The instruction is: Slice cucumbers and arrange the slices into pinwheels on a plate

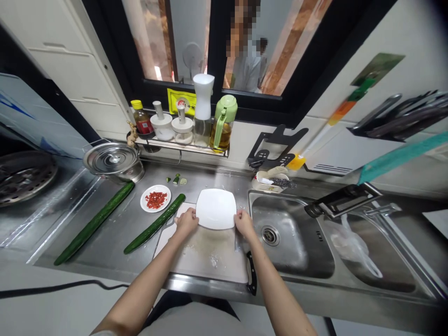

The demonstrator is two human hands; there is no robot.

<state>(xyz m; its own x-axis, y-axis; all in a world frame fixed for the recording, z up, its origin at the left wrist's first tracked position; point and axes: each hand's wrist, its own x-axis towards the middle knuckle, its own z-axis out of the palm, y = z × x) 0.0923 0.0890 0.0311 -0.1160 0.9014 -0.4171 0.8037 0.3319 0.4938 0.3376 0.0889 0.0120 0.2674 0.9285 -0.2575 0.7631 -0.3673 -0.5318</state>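
"Since both of us are looking down at it, what have your hands got?"

"My left hand (188,221) and right hand (244,222) are closed on opposite ends of the white plate (216,208), over the far part of the cutting board (210,268)."

"So which stage would you call this?"

"Handling the plate, I'd judge. Shifting it from here would call for an even grip at both ends, keeping it level."

"And around it?"

"A knife (251,275) lies by the board's right edge, handle towards me, with the sink (294,233) beyond. To the left, the shorter cucumber (154,225) reaches the board; past it are a small round plate (143,201) of red pieces (156,200) and the longer cucumber (94,224), all on the steel table (101,249). The lidded pot (133,173) sits farther out."

"What can't you make out?"

"My fingertips at the rim are partly hidden, and I can't tell whether the plate rests on the board or hangs just above it. Most of the knife's blade is hard to see. The pot's lid hides its inside, the burner (26,175) is cut off at the left, and a person (254,70) beyond the window is blurred."
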